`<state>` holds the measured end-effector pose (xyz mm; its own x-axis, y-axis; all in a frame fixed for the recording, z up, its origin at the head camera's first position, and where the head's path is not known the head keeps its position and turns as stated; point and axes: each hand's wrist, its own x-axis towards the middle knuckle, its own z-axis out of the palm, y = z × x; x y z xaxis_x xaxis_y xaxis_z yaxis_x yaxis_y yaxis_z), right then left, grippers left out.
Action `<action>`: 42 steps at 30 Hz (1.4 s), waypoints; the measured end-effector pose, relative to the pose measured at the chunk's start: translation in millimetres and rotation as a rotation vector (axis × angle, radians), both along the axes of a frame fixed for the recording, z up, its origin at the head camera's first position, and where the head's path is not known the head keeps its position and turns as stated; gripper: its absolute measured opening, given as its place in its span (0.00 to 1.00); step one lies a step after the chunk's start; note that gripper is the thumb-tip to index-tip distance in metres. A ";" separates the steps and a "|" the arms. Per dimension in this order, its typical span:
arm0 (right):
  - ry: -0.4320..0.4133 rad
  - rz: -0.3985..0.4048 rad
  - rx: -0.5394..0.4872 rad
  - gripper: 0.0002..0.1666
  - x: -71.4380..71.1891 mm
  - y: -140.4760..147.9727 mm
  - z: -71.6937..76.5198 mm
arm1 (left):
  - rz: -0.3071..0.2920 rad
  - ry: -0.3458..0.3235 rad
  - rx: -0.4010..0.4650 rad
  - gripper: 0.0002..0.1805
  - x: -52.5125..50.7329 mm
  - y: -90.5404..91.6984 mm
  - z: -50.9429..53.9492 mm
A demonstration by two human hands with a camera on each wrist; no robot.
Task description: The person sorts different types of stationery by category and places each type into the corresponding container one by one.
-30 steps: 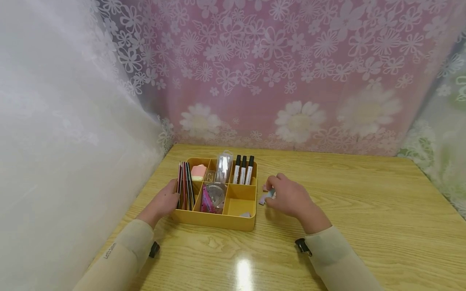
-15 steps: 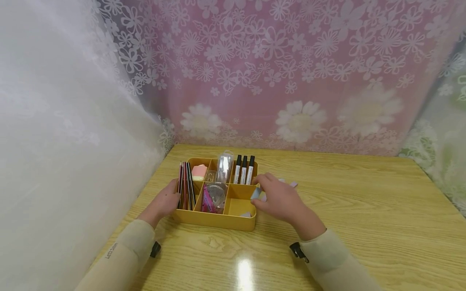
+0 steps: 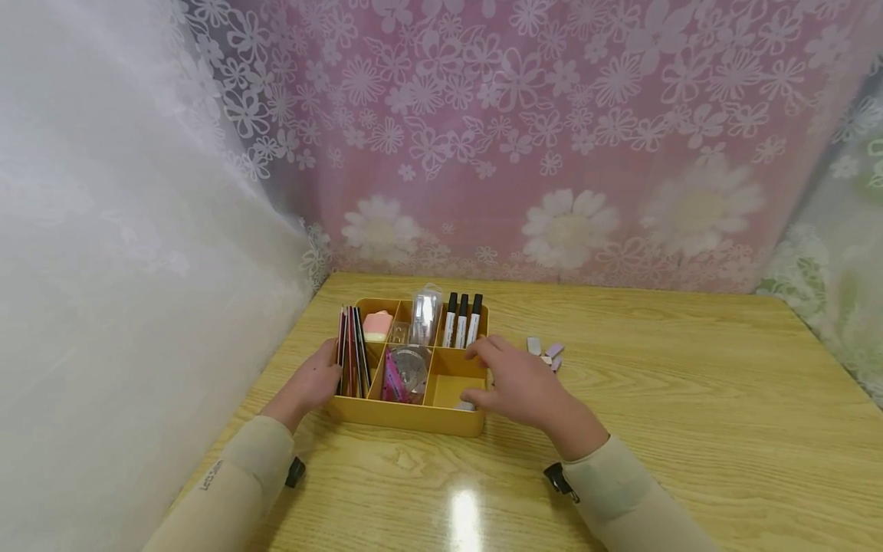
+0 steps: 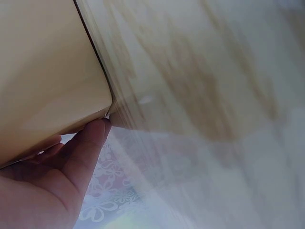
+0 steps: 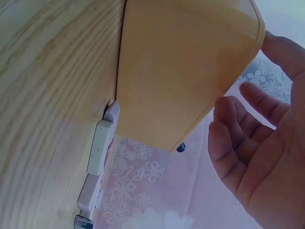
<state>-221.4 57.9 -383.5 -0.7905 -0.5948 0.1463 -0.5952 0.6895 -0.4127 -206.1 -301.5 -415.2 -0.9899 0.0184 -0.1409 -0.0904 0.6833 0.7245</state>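
A yellow desk organizer (image 3: 407, 414) stands on the table, divided into several compartments. My left hand (image 3: 320, 376) holds its left side; in the left wrist view the thumb lies at the organizer's edge, while some fingers are partly hidden. Over the right wall, at the front right compartment, my right hand (image 3: 520, 383) has its thumb and fingers spread, with nothing seen between them. A pale block (image 3: 466, 405), like a small eraser, lies in that compartment, partly covered by the thumb. Several more small white and lilac blocks (image 5: 99, 148) lie on the table beside the right wall.
Pencils (image 3: 352, 353) lean in the organizer's left part. Behind them is a pink and cream item (image 3: 377, 326). A clear case (image 3: 425, 316), a tape-like roll (image 3: 408, 372) and three black-capped markers (image 3: 462, 320) fill other compartments. A floral curtain (image 3: 552, 138) hangs behind the table.
My right hand has moved left from the loose blocks to the front right compartment. The light blue block it pinched is no longer between its fingers. My left hand has stayed put.
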 end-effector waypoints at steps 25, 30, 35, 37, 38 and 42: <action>-0.021 -0.142 0.068 0.30 -38.6 47.7 -8.0 | 0.007 -0.016 -0.012 0.31 1.4 0.1 0.5; -0.076 -0.199 0.088 0.31 -46.6 58.8 -8.9 | 0.004 -0.012 -0.022 0.32 0.7 -0.1 -0.1; -0.097 -0.219 0.106 0.23 -52.2 67.2 -13.8 | 0.011 -0.005 -0.018 0.32 0.1 -1.2 -1.0; -0.104 -0.214 0.112 0.22 -53.4 68.6 -16.8 | 0.010 -0.005 -0.015 0.32 0.4 -1.3 -0.8; -0.108 -0.209 0.116 0.22 -54.0 68.8 -18.4 | 0.010 -0.005 -0.015 0.32 0.5 -1.3 -0.7; -0.133 -0.173 0.134 0.21 -56.2 66.8 -25.2 | 0.007 -0.004 -0.016 0.32 0.8 -0.9 -0.4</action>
<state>-277.6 124.7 -408.8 -0.8890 -0.4565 -0.0365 -0.4107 0.8301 -0.3772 -205.3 -302.4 -415.6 -0.9893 0.0088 -0.1454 -0.0986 0.6943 0.7129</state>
